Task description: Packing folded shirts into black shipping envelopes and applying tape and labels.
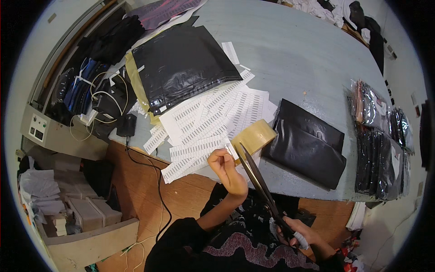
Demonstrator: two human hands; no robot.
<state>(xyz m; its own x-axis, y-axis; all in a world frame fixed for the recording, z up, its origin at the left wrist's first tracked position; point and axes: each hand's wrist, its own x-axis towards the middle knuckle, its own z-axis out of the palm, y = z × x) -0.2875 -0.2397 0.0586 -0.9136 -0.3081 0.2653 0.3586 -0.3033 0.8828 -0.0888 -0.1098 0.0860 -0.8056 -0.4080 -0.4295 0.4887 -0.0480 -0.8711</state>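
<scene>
My right hand (297, 232) grips the handles of long dark scissors (260, 181). A pale wrap covers one of its fingers. The blades point up and left, their tips slightly apart at the near side of a wide roll of yellowish clear tape (254, 137). Just left of those tips is my left hand (228, 171), its fingers curled in a pinch beside the roll. Whatever lies between these fingers is too small to make out. Under and behind the roll spread several white sheets of printed labels (213, 113). A folded black plastic bag (308, 143) lies right of the roll.
A large black plastic packet (186, 63) lies on the far left of the grey table (290, 54). Plastic-wrapped dark garments (378, 145) are stacked at the right edge. A black adapter (127, 125) with cables hangs by the left edge. Cartons (90, 211) stand at lower left.
</scene>
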